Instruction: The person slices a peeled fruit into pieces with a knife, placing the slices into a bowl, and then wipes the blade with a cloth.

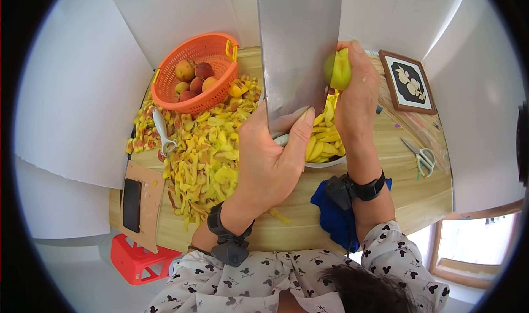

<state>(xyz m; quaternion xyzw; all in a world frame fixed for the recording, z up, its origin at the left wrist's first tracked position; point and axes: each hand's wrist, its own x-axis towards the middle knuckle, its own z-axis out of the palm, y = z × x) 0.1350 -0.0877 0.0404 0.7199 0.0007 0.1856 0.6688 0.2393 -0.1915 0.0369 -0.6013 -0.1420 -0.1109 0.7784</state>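
Observation:
In the head view my left hand [269, 161] is closed around the lower end of a cleaver [300, 48], thumb pressed on the blade. The broad steel blade stands upright in front of me. My right hand [358, 90] grips a peeled yellow-green peach [341, 73] close to the blade's right edge. Part of the peach is hidden behind the steel, and its near side looks cut. Below both hands, a bowl [325, 165] holds yellow peach slices [326, 143]; the blade and my left hand cover much of it.
Fruit peelings [212, 158] cover the table's left side, with a white peeler [160, 128] on them. Behind stands an orange basket [160, 95] of whole peaches [196, 85]. A phone [131, 205] lies front left. At right are scissors [423, 157], a framed picture [408, 82] and a blue cloth [330, 214].

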